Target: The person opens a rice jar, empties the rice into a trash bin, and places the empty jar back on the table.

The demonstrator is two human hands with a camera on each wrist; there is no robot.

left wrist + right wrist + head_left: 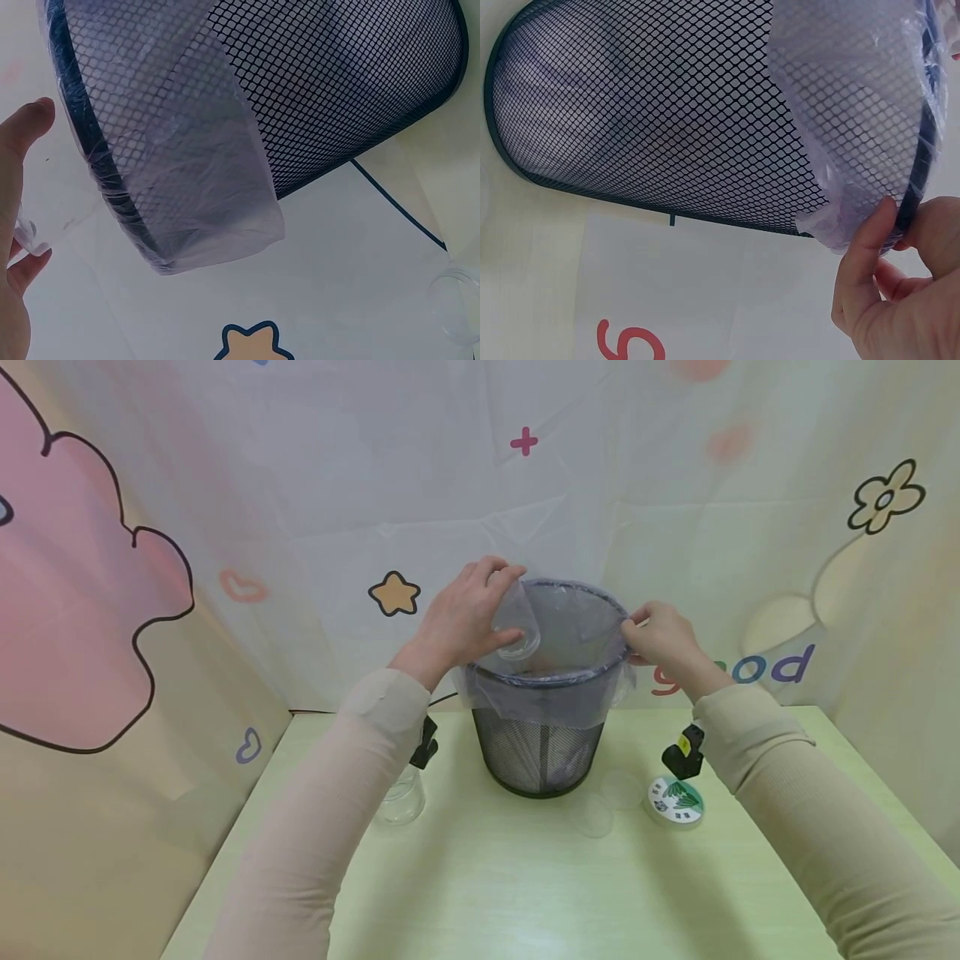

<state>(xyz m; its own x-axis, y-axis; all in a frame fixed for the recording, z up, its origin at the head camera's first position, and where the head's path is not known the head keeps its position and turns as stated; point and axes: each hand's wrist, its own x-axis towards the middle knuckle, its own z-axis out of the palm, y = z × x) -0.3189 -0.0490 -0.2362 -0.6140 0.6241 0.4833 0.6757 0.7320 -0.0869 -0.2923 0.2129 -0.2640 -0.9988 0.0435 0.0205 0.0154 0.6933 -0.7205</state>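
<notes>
A black mesh wastebasket (540,743) lined with a clear plastic bag (547,697) stands at the middle of the pale green table (487,877). My left hand (502,602) grips a clear plastic cup (517,628), tilted above the left side of the bin's opening. In the left wrist view only the left hand's fingertips (28,124) show beside the bin's rim (97,165). My right hand (633,631) pinches the bin's right rim together with the liner. The right wrist view shows the thumb (870,247) pressed on the folded bag edge (840,217).
A second clear cup (401,797) stands on the table left of the bin. Two clear round lids (596,814) and a green-and-white round lid (675,800) lie to the right. Patterned curtain walls close in the back and sides.
</notes>
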